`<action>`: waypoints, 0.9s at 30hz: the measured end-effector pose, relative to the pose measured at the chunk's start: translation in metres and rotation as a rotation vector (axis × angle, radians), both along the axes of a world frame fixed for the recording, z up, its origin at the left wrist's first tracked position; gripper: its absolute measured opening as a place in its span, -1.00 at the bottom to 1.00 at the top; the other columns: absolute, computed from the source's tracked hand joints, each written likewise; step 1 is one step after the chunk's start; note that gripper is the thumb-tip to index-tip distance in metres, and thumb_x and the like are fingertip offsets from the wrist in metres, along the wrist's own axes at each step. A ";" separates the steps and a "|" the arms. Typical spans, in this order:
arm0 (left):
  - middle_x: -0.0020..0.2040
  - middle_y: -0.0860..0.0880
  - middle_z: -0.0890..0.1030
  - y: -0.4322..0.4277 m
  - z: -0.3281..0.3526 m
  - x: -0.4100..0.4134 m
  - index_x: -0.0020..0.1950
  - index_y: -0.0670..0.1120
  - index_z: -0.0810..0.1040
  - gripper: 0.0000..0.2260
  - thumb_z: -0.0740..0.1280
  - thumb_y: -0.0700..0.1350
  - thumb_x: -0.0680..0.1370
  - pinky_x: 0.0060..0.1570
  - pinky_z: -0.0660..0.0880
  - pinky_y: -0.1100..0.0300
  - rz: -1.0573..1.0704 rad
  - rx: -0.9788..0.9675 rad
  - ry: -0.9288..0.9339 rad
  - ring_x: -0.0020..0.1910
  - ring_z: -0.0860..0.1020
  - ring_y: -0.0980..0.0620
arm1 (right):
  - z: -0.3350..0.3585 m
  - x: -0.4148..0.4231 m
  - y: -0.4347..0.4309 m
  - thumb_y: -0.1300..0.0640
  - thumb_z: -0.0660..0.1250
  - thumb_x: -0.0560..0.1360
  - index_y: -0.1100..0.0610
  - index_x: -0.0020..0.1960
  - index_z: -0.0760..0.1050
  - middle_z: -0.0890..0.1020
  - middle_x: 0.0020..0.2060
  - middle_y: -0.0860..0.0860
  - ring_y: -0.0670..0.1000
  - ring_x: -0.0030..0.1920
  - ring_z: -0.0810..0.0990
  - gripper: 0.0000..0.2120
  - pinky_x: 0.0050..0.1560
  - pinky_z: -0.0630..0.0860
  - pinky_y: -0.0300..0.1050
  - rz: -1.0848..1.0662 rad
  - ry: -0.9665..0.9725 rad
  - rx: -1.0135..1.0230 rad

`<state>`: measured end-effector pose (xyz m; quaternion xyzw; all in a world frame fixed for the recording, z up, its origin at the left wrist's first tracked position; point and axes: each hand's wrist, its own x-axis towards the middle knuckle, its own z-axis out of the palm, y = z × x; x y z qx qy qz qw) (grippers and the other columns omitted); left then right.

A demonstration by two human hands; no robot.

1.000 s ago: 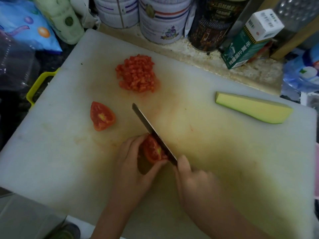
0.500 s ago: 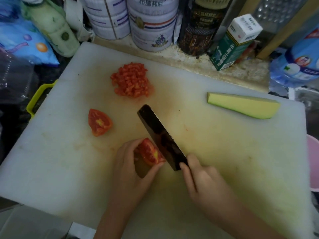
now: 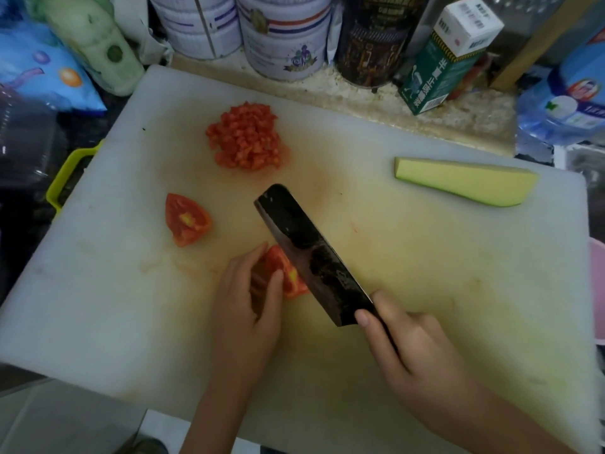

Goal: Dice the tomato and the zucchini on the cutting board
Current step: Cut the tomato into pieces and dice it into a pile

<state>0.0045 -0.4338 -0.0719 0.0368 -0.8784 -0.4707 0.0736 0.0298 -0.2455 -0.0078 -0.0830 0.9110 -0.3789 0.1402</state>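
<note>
— Since a second ago the knife (image 3: 307, 253) has tipped over: it stood edge-on in the tomato wedge (image 3: 284, 276), and now its broad dark side faces up, leaning over that wedge.

— And your hands?

— My right hand (image 3: 412, 348) is wrapped round the handle, with one fingertip at the heel of the blade. My left hand (image 3: 245, 309) pinches the wedge between fingertips and thumb, near the front middle of the cutting board (image 3: 98, 290).

— Where is the rest?

— A second wedge (image 3: 186, 219) lies cut side up, left of the blade and apart from it. The diced tomato (image 3: 247, 140) sits in a heap further back. The zucchini piece (image 3: 465, 181) lies alone at the board's far right, pale flesh up, in one piece.

— Can you read any labels?

— Hardly. Behind the board, on the speckled surface (image 3: 458, 119), a green-and-white carton (image 3: 448, 57) carries white Chinese characters and a barcode on its top, too blurred for me to read. The white tin (image 3: 284, 37) shows red and blue stripes and a crest, but no wording I can make out. The blue-labelled bottle (image 3: 569, 93) at the right is just as unclear.
</note>
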 end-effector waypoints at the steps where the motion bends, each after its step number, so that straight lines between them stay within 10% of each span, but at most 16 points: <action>1: 0.02 0.29 0.46 0.000 0.000 -0.001 0.31 0.12 0.41 -0.68 0.19 0.09 0.56 -0.10 0.39 0.46 0.002 0.000 0.005 -0.08 0.49 0.22 | 0.000 0.001 0.000 -0.19 -0.01 0.55 -0.11 -0.20 0.18 0.46 -0.42 -0.21 -0.02 -0.49 0.34 -0.77 -0.50 0.13 -0.24 -0.002 0.011 0.005; 13: -0.03 0.13 0.47 0.003 0.002 0.002 0.36 -0.13 0.49 -0.60 0.32 -0.17 0.50 -0.07 0.36 0.53 0.068 -0.059 0.006 -0.08 0.48 0.24 | 0.000 0.013 -0.023 -0.06 -0.03 0.61 0.02 -0.08 0.24 0.07 -0.56 -0.17 -0.05 -0.62 0.08 -0.80 -0.61 -0.08 -0.26 -0.046 0.117 0.251; 27: 0.04 0.07 0.46 0.004 -0.002 0.000 0.31 -0.16 0.53 -0.63 0.34 -0.18 0.51 0.00 0.37 0.53 0.093 -0.063 0.015 -0.09 0.44 0.22 | -0.002 -0.003 -0.050 0.05 0.06 0.53 0.08 -0.14 0.26 0.29 -0.67 -0.08 0.01 -0.75 0.24 -0.87 -0.69 -0.01 -0.20 -0.033 0.115 0.423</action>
